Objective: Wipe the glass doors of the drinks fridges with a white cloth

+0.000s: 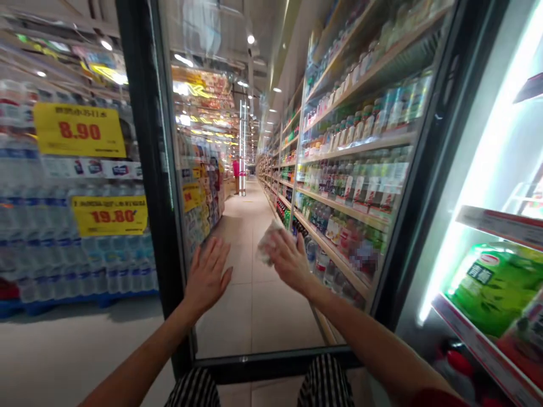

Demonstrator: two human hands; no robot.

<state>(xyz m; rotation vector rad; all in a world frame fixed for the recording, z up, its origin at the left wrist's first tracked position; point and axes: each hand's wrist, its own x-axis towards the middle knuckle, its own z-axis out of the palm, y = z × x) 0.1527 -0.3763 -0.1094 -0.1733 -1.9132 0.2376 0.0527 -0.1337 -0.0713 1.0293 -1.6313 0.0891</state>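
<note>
A glass door [250, 316] in a black frame stands in front of me, and an aisle shows through or in its pane. My left hand [208, 274] lies flat against the left side of the glass, fingers stretched out, holding nothing. My right hand [291, 257] presses a crumpled whitish cloth [268, 242] against the pane near its middle. The cloth is slightly blurred and partly covered by the fingers. Below the hands, the door's bottom rail [271, 364] runs across just above my knees.
On the right are lit cooler shelves [487, 345] with a green drink bottle [487, 282]. To the left stand stacked water bottles [85, 249] under yellow price signs [80, 130]. Bottle-filled shelves [352, 198] appear in the glass, with a distant person in pink [236, 169].
</note>
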